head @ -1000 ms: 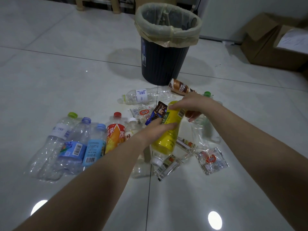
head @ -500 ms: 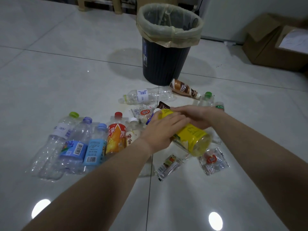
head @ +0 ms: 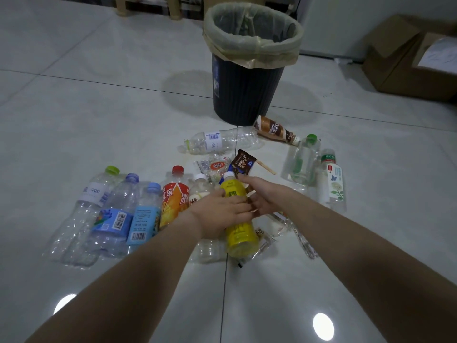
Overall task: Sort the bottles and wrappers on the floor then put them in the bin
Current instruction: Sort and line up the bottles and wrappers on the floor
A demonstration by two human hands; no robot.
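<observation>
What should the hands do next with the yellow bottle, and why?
Probably lay the yellow bottle down beside the white-capped bottle and let go: the left hand holds it at the right end of the bottle row, already aligned with it.

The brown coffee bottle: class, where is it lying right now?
In the head view, the brown coffee bottle lies on the floor at the foot of the bin, just right of the clear bottle.

Ten bottles, about five wrappers, one bin, two hands
</observation>
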